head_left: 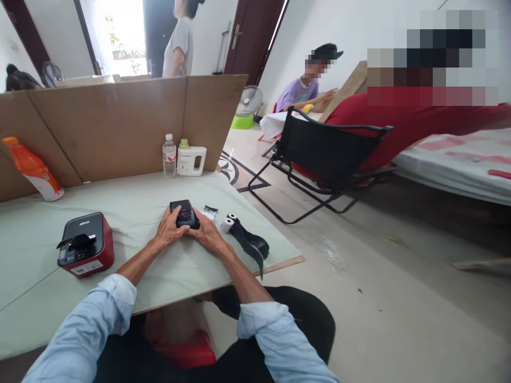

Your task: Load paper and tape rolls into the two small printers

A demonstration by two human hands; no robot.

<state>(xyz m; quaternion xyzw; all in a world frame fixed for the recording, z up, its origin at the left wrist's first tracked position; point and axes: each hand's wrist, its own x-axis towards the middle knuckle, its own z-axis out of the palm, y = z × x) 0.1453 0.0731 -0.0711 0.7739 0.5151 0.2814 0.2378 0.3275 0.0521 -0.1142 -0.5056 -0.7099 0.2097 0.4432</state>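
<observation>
Both of my hands hold a small black box-shaped device [185,211] at the table's middle. My left hand [169,229] grips its left side, with fingers over the top. My right hand [208,232] is closed round the right side. Just right of it lie a small black-and-white packet [209,213] and two small white paper rolls [228,222] end to end. A black strap or pouch-like thing [251,242] trails from the rolls toward the table edge. Left of my hands stands a red and black printer [85,244] with a black piece sticking out of its top.
A cardboard screen [128,127] runs along the table's back. Before it stand a clear water bottle [169,157], a white jug [191,160] and a tilted orange bottle [34,169]. A black folding chair [331,151] holds a person in red at right. Other people are farther back.
</observation>
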